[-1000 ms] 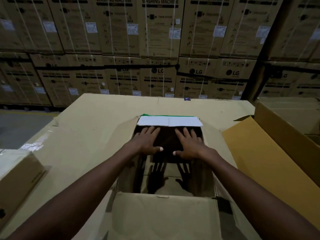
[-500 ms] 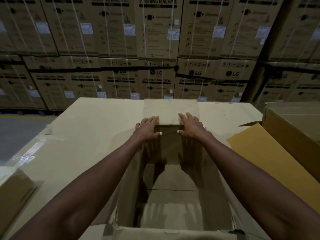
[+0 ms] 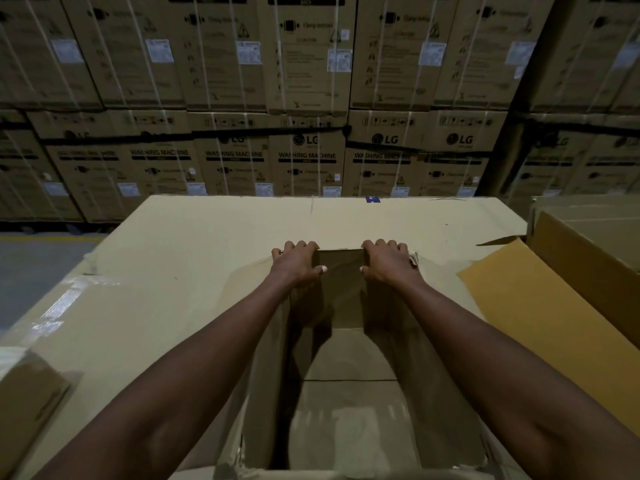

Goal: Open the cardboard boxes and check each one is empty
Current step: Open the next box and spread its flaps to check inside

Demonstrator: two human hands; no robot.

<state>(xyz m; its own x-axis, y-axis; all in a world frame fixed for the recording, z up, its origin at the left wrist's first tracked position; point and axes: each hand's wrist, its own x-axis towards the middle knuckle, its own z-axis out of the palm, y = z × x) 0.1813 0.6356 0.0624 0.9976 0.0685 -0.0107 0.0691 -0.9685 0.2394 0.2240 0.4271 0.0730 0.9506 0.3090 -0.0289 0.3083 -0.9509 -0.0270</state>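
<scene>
An open cardboard box (image 3: 341, 292) sits in front of me on a wide sheet of cardboard (image 3: 194, 258). Its far flap is folded back and down out of the opening. My left hand (image 3: 298, 263) grips the far rim at the left, fingers curled over the edge, thumb inside. My right hand (image 3: 389, 261) grips the same rim at the right in the same way. The box's bare floor (image 3: 349, 417) shows, with a seam across it and nothing lying on it.
A second open box (image 3: 585, 258) with a yellow-brown flap (image 3: 540, 313) stands at the right. A closed small box (image 3: 27, 407) sits at the near left. Stacked washing machine cartons (image 3: 308, 98) form a wall behind. Grey floor (image 3: 38, 268) shows at left.
Both hands pushed the far flap away from over the opening and down, then curled over the far rim. The white and green strip is out of sight. The box floor is exposed.
</scene>
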